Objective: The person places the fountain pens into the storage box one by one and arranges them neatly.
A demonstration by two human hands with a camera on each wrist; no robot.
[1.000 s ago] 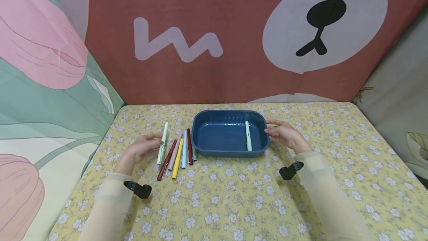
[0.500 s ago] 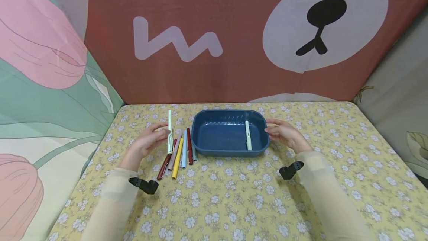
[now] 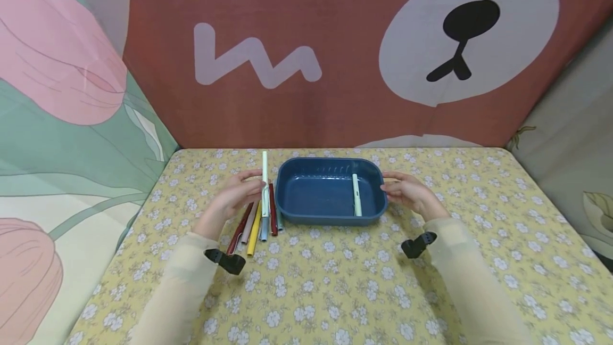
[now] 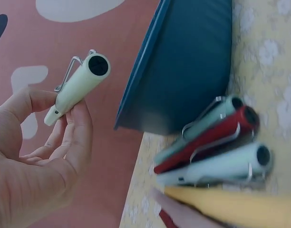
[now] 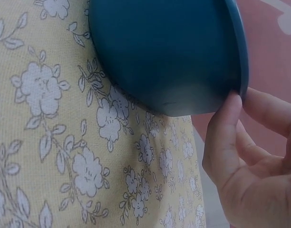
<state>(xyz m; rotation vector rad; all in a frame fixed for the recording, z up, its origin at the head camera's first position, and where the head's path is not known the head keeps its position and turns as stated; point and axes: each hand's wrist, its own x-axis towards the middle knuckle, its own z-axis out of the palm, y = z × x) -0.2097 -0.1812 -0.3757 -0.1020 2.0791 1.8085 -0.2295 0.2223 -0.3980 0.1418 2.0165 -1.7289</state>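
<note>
So the left hand [image 3: 237,193] has a mint-green pen [image 3: 265,174] pinched between thumb and fingers, up above the loose pens [image 3: 255,233] (yellow, light blue, dark red and so on) lying on the table [image 3: 306,292] between its left edge and the blue tray [image 3: 330,221]. The tray sits near the table's far edge, roughly midway between the far corners. Right hand [image 3: 409,193] is clamped on the rim at the tray's right end. Another pale pen [image 3: 356,198] lies inside, toward that end.

The tray [image 3: 316,196] looks glossy plastic, the held pen [image 4: 76,91] smooth, the tablecloth [image 3: 311,292] matt weave.
</note>
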